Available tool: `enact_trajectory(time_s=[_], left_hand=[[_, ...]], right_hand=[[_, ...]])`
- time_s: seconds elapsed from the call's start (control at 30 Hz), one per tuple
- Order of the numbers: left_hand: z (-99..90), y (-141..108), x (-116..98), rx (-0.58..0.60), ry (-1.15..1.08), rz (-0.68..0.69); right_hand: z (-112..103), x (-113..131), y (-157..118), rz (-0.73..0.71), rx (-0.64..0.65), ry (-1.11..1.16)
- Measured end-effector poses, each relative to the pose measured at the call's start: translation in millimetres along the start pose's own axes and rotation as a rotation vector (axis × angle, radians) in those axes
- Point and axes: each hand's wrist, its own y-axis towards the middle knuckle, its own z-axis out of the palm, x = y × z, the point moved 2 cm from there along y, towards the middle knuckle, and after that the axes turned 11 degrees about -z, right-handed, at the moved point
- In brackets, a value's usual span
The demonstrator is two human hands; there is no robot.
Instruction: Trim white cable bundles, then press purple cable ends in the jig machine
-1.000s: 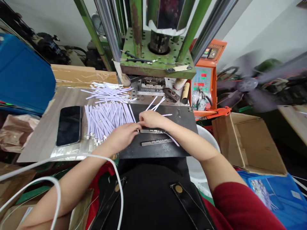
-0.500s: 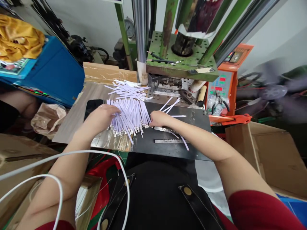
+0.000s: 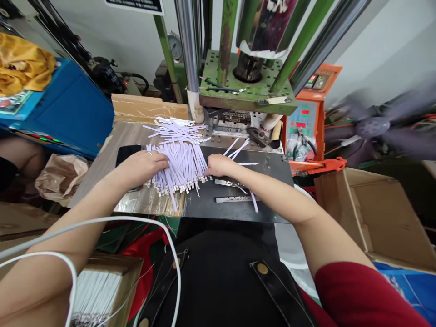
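Observation:
A heap of lavender flat cable strips (image 3: 184,163) with small metal ends lies on the bench, most of the ends toward me. My left hand (image 3: 150,165), a ring on one finger, is bent over the heap's left side with fingers closed on some strips. At the right edge, my right hand (image 3: 218,165) has its fingers curled together against the outer strips; its fingertips are partly hidden. Behind lies a second, looser bunch of strips (image 3: 177,129). To the right are a few stray strips (image 3: 240,150) and two slim metal bars, the nearer bar (image 3: 231,199) lying lengthwise.
A green press (image 3: 245,95) stands behind the bench, with an orange control box (image 3: 306,122) to its right. A fan (image 3: 373,127) spins at far right. Cardboard boxes (image 3: 378,209) flank me, and a white cable (image 3: 136,219) loops across my front. A person's leg (image 3: 20,159) shows at left.
The camera view has shifted slightly. My left hand lies flatter along the heap's left side, and a strip at the front edge has swung left. My right hand stays at the right edge.

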Motion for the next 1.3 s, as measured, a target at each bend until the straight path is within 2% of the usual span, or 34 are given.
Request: enact_trajectory(time_s=[0.1, 0.23, 0.43, 0.53, 0.6, 0.67, 0.73, 0.8, 0.87, 1.0, 1.1, 1.2, 1.3], left_hand=[[-8.8, -6.4, -2.2, -0.005, 0.098, 0.015], [-17.9, -13.3, 1.4, -0.081, 0.14, -0.005], [-35.9, -22.4, 15.1, -0.129, 0.123, -0.197], [-45.5, -26.3, 12.7, -0.25, -0.073, -0.324], [-45.8, -26.6, 3.7, -0.331, -0.311, -0.461], [-39.2, -22.9, -11.7, -0.34, -0.641, -0.589], [-28.9, -14.3, -32.2, -0.301, -0.95, -0.636], [-19.9, -2.3, -54.4, -0.277, -1.082, -0.6], [-14.1, 10.6, -76.0, -0.3, -1.062, -0.503], [-3.6, 29.2, -118.0, -0.362, -0.988, -0.248], [11.0, 35.6, -145.5, -0.32, -0.976, -0.128], [28.2, 40.2, -163.8, -0.24, -0.957, -0.094], [38.1, 44.8, -172.3, -0.24, -0.933, -0.033]], right_hand=[[2.3, -1.8, 6.1, -0.011, 0.017, -0.003], [-0.4, -8.0, 6.7, 0.002, 0.059, 0.026], [-2.4, -5.4, -3.2, 0.057, -0.038, 0.026], [0.9, -6.6, 1.6, 0.019, 0.005, 0.026], [1.5, -9.5, 4.5, 0.008, 0.023, 0.028], [1.4, -11.4, 3.3, 0.03, 0.002, 0.024], [1.7, -10.8, -1.1, 0.053, -0.059, 0.012], [3.3, -8.6, -5.5, 0.055, -0.127, -0.004], [5.6, -7.2, -6.9, 0.033, -0.137, -0.018], [5.5, -11.3, -8.0, -0.001, -0.043, -0.012], [0.7, -15.5, -18.4, -0.011, -0.094, 0.002], [0.3, -18.1, -30.9, -0.03, -0.222, -0.001], [8.5, -21.9, -32.2, 0.0, -0.203, -0.04]])
